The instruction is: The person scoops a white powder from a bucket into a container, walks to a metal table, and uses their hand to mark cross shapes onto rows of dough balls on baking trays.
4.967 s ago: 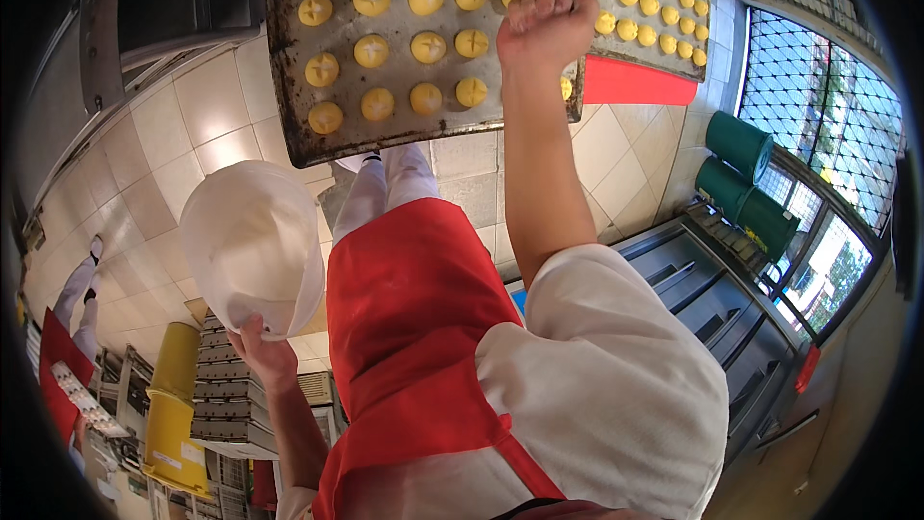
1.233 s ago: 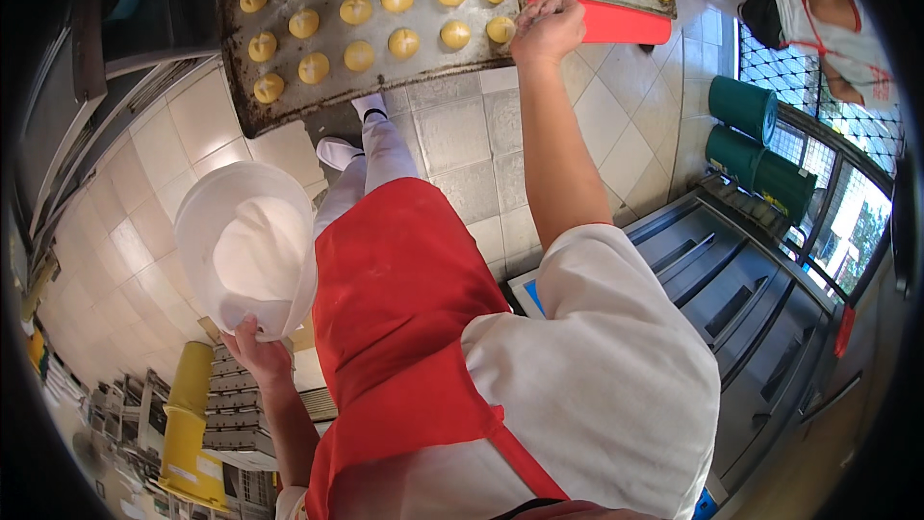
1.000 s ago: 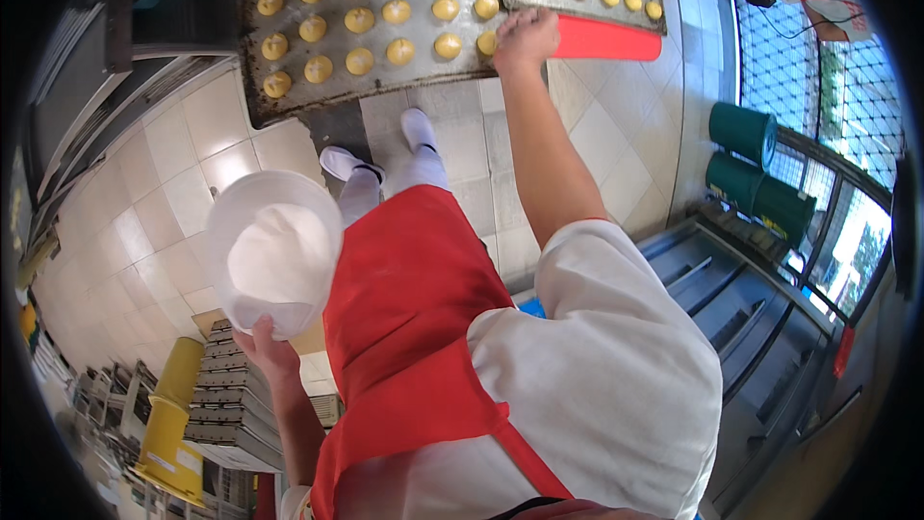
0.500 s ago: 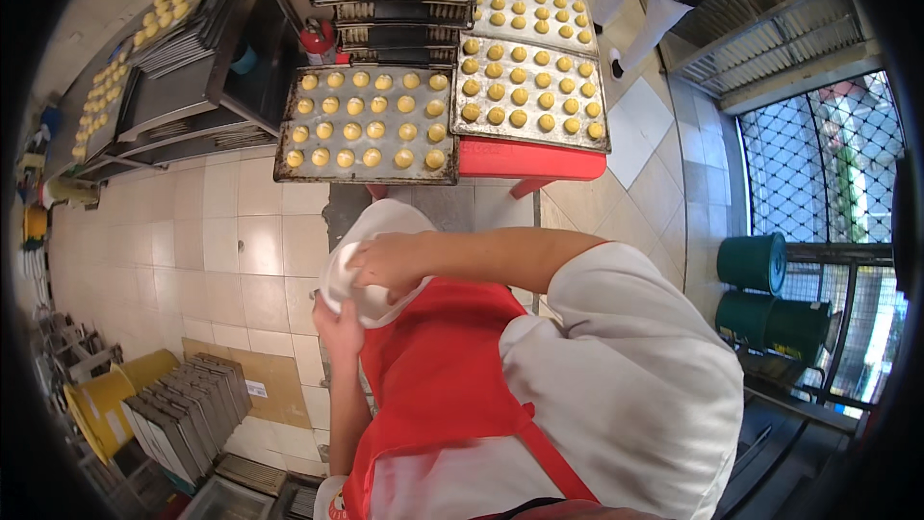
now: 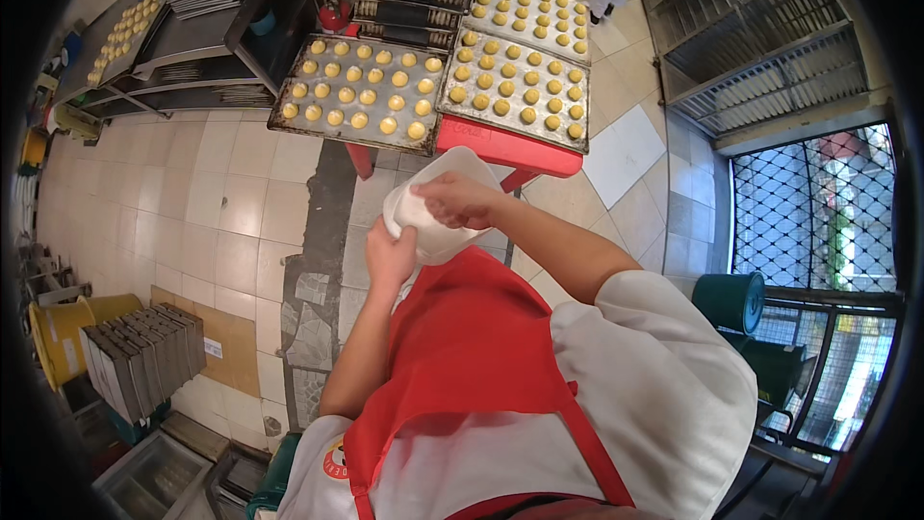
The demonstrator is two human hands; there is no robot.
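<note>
Left hand (image 5: 390,255) closed on rim of white plastic tub (image 5: 443,247) near red cloth apron (image 5: 472,337); right hand (image 5: 452,200) curled at tub's mouth, grip and load indeterminable. Apparent step: scooping; next move calls for steadying tub

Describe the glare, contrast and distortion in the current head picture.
Head view: straight edges bow near the dark rim; the tiled floor carries pale glare; the window is bright, its outdoor scene partly washed out; the white tub shows little contrast inside.

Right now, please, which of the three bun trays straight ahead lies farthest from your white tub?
The back right tray; the front right tray and left tray both lie nearer the tub.
</note>
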